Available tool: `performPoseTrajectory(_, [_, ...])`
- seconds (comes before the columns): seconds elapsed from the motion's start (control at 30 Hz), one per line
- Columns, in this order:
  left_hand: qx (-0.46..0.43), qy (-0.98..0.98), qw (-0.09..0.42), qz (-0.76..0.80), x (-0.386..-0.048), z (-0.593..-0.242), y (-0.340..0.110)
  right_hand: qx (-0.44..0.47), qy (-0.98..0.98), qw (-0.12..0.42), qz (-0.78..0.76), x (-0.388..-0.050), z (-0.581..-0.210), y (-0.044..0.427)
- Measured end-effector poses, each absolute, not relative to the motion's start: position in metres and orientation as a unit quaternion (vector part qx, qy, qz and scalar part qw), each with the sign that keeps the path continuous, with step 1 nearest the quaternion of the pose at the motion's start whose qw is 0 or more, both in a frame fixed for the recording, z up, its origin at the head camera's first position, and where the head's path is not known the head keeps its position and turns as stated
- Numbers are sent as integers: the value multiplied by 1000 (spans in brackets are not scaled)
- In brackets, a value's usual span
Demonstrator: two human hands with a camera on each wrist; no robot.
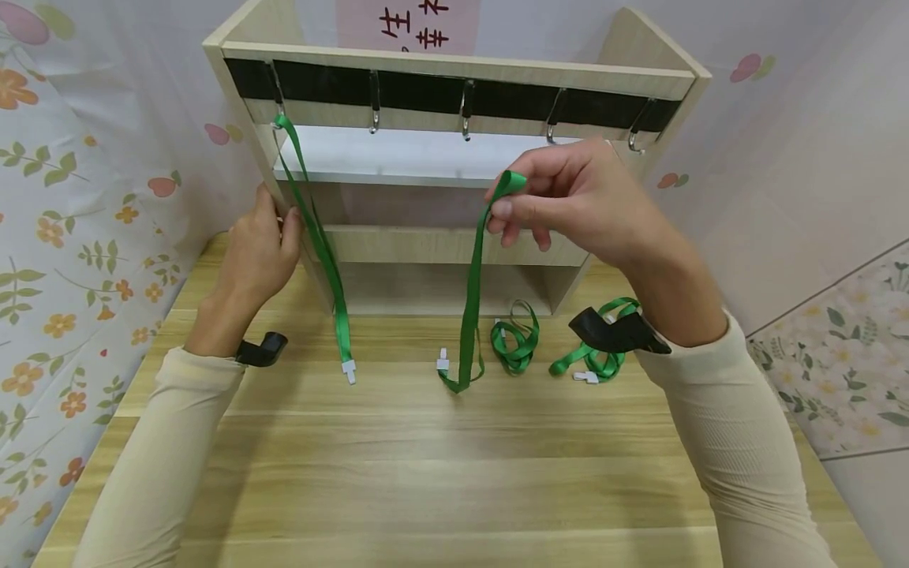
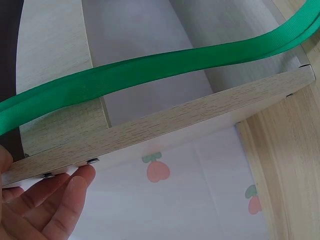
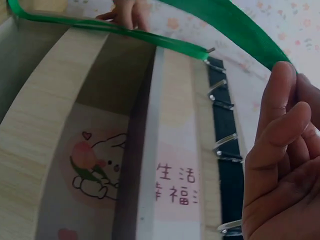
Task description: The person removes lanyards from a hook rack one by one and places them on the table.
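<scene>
My right hand [image 1: 575, 197] pinches a green lanyard [image 1: 472, 315] near its looped top, between thumb and fingertips. The strap hangs down in front of the wooden shelf unit [image 1: 454, 244], its lower end with a white clip [image 1: 443, 361] at the tabletop. My left hand [image 1: 256, 252] grips the unit's left side panel [image 2: 165, 122], with fingers along its outer face. A second green lanyard [image 1: 328, 256] hangs by its loop from the leftmost metal hook [image 1: 278, 99], its white clip low near the table. In the right wrist view, the held strap [image 3: 240, 30] arcs away from my fingertips.
Four more hooks, such as the middle one [image 1: 466, 110], line a black strip [image 1: 419, 91] on the unit. Two coiled green lanyards [image 1: 515, 347] [image 1: 604, 363] lie on the wooden table [image 1: 398, 473] at the right. Behind stands a flower-patterned backdrop [image 1: 71, 237].
</scene>
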State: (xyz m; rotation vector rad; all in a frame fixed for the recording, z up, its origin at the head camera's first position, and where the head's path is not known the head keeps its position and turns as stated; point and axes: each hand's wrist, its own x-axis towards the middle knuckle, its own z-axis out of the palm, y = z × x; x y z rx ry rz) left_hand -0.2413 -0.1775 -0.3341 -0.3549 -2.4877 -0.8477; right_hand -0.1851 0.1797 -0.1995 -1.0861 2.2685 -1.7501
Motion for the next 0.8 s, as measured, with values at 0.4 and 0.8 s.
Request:
performPoseTrajectory(0.4, [-130,-908,247,-314,-242,-336,-178,-233,867,75,-433,-205,-238,178])
performPoseTrajectory(0.8, [-130,-908,245,-315,-243,-337,-179,-272,867,126,-399,-214,-285,158])
